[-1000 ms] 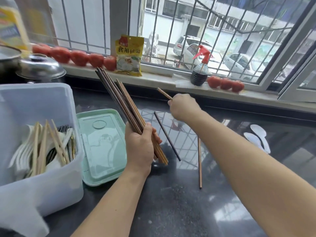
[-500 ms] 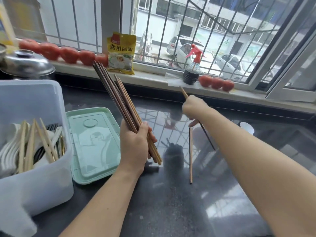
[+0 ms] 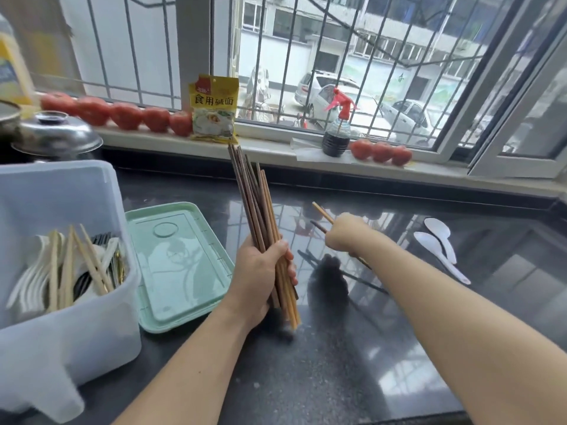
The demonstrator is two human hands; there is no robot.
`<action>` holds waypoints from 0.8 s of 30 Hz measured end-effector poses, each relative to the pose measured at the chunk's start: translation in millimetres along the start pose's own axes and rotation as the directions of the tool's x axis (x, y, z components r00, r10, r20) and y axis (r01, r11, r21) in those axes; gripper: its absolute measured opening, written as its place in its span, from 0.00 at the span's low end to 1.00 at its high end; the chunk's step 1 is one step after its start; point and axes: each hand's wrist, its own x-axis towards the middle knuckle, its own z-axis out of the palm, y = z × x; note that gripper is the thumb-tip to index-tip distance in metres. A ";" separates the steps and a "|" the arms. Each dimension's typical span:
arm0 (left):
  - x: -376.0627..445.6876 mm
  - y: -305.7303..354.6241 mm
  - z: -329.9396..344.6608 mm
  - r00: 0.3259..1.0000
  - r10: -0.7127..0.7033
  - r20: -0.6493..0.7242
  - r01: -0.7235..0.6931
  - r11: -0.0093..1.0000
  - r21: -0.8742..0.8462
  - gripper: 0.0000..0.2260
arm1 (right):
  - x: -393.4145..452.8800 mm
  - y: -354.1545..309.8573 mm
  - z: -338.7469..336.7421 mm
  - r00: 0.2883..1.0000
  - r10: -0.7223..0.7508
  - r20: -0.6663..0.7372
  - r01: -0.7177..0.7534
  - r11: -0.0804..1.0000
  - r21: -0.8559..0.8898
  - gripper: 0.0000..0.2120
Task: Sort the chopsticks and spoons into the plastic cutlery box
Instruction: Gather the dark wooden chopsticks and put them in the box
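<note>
Left hand: grip closed round chopstick bundle, tips upward. Right hand: grip closed on two chopsticks above bench.

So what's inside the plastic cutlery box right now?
The plastic cutlery box holds pale chopsticks, white spoons and some dark-handled cutlery, all standing. Their lower ends and the box floor are hidden.

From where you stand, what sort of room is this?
Most likely a home kitchen: a dark stone counter under a barred window, a steel pot lid, tomatoes ripening on the sill, and a cutlery box holding spoons and chopsticks.
</note>
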 end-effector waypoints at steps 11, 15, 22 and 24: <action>1.3 1.3 -3.8 0.895 -0.398 0.202 0.446 0.818 -0.364 0.04 | -70.7 -1.5 -7.6 0.086 -0.474 -0.876 0.759 0.601 -0.251 0.20; 0.5 1.6 -1.1 0.882 -0.422 0.209 0.468 0.837 -0.285 0.01 | -71.7 11.3 40.6 0.071 -0.610 -0.790 0.747 0.557 -0.363 0.17; -2.4 4.6 0.8 0.867 -0.441 0.234 0.497 0.808 -0.317 0.10 | -86.0 11.6 80.5 0.356 -0.697 -0.622 0.817 0.556 -0.155 0.07; -2.0 4.7 -0.2 0.876 -0.435 0.208 0.481 0.815 -0.322 0.13 | -83.9 16.3 90.6 0.303 -0.714 -0.631 0.843 0.510 -0.173 0.12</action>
